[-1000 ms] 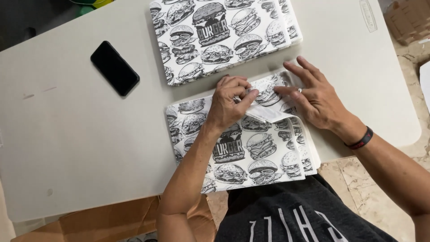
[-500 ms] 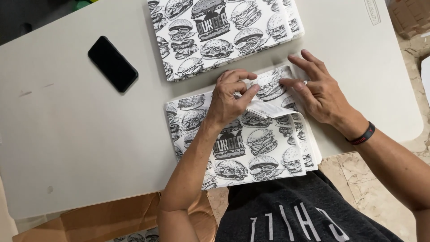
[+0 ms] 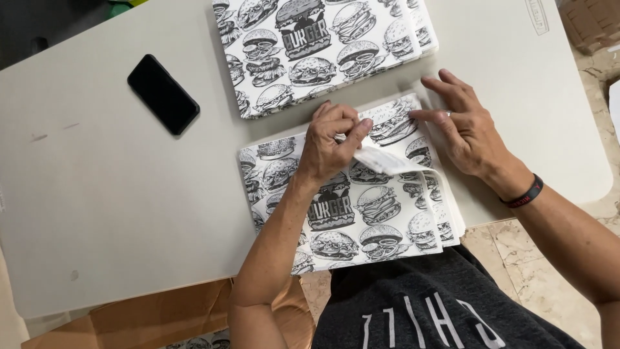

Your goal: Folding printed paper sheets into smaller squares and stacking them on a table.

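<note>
A stack of white paper sheets printed with black burger drawings (image 3: 352, 207) lies at the table's near edge. My left hand (image 3: 332, 142) pinches the far right corner of the top sheet and folds it back, showing its white underside (image 3: 387, 160). My right hand (image 3: 468, 129) lies flat with fingers spread on the stack's far right corner, a ring on one finger and a black band at the wrist. A second stack of the same printed sheets (image 3: 323, 48) lies further back on the table.
A black phone (image 3: 163, 94) lies face up at the left on the pale grey table (image 3: 116, 194). Brown cardboard (image 3: 161, 317) sits below the table's near edge. More cardboard (image 3: 591, 22) is at the top right, over a tiled floor.
My left hand has lifted the top sheet's corner and curled it back toward me. My right hand stayed pressed on the stack.
</note>
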